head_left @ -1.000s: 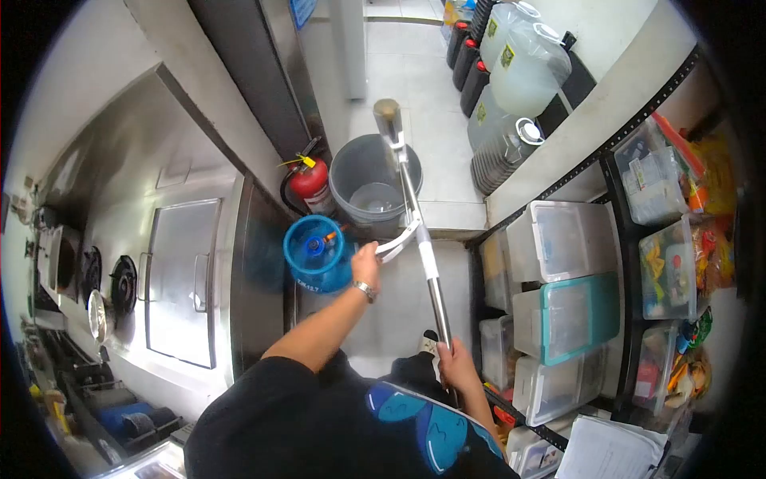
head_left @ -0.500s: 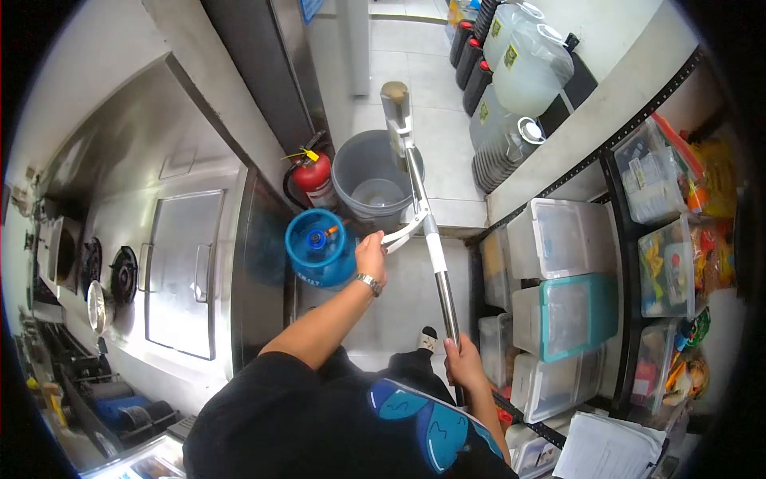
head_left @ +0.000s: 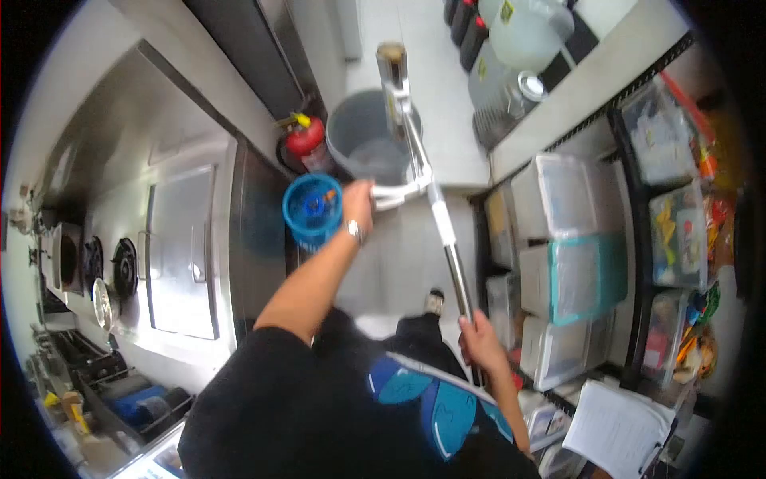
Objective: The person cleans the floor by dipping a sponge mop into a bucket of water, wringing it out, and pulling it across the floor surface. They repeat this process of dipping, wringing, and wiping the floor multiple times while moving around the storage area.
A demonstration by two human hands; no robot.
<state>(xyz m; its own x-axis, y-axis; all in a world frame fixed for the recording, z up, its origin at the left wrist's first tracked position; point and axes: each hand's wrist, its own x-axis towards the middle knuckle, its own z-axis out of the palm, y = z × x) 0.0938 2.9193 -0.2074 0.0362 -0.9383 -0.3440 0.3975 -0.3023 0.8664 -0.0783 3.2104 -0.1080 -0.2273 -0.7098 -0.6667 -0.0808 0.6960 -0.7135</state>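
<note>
The left arm (head_left: pixel 299 291) stretches forward, left hand (head_left: pixel 359 203) curled in a grip; the right hand (head_left: pixel 483 343), nearer the body, grips too

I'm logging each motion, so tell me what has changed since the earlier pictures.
The left hand has moved forward, and the white lever in it has swung outward from the mop pole. The view has shifted, so the surroundings sit higher in the picture. Nothing was taken up or let go: the right hand still grips the mop pole. The bucket, blue cylinder and fire extinguisher stay put.
</note>
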